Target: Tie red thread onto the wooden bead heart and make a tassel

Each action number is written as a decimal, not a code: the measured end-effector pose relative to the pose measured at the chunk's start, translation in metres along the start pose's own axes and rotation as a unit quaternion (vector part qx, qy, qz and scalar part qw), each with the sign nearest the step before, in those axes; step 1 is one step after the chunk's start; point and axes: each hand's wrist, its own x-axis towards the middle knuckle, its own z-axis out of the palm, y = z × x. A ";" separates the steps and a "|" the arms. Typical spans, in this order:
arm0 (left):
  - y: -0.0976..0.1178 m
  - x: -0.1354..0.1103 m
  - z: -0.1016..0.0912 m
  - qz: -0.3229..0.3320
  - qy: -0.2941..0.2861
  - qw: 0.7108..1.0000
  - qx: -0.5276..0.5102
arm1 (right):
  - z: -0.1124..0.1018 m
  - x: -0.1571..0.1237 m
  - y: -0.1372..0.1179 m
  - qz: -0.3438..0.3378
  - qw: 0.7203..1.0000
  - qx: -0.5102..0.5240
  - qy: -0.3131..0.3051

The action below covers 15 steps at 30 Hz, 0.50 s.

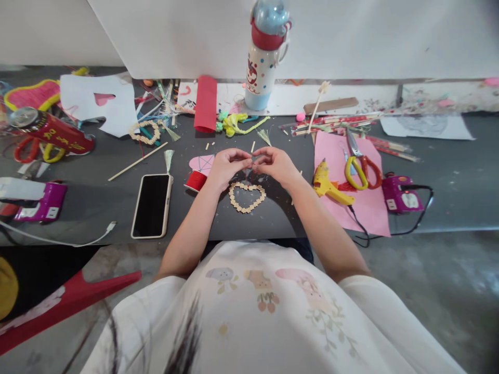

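Note:
My left hand [230, 165] and my right hand [276, 165] meet fingertip to fingertip over the dark table. Both are closed in a pinch, and whatever lies between the fingers is too small to make out. Just below them a heart-shaped outline of small pale pieces [233, 200] lies flat on the table. Beside my left wrist are a spool of red thread [196, 181] and a pink paper piece with drawn lines [202, 163]. A few short pale stick bits [253, 146] are scattered beyond my fingers.
A phone [152, 205] lies left; a bottle [260, 62] stands at the back. On pink paper [366, 221] at right rest a yellow glue gun [329, 187] and scissors [360, 163], with a cord running to a purple box [401, 193]. A red can [58, 130] stands far left.

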 end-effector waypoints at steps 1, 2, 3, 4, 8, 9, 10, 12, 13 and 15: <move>0.001 0.000 0.000 0.000 0.002 1.000 0.003 | 0.000 0.000 0.000 0.000 1.000 -0.002 0.001; 0.001 0.000 0.000 0.000 0.004 1.000 0.005 | 0.000 0.000 0.000 0.000 1.000 -0.004 0.003; 0.002 0.000 -0.001 0.001 0.007 1.000 0.008 | 0.000 0.000 0.000 0.000 1.000 -0.006 0.005; 0.002 0.000 -0.001 0.002 0.009 1.000 0.010 | -0.001 0.000 0.000 -0.001 1.000 -0.007 0.007; 0.004 0.000 -0.002 0.005 0.018 1.000 0.020 | -0.002 -0.002 -0.001 0.015 1.000 0.006 0.008; 0.004 0.000 -0.002 0.007 0.021 0.999 0.023 | -0.003 -0.002 -0.001 0.020 1.000 0.010 0.009; 0.005 0.000 -0.002 0.009 0.025 0.999 0.027 | -0.003 -0.002 -0.001 0.023 1.000 0.010 0.011; 0.006 -0.001 -0.002 0.012 0.033 0.999 0.040 | -0.005 -0.002 -0.003 0.021 1.000 -0.003 0.016; 0.006 -0.001 -0.002 0.013 0.037 0.998 0.047 | -0.006 -0.002 -0.004 0.014 1.000 -0.017 0.018; 0.008 -0.002 -0.001 0.016 0.041 0.997 0.059 | -0.008 -0.002 -0.007 -0.007 0.998 -0.060 0.020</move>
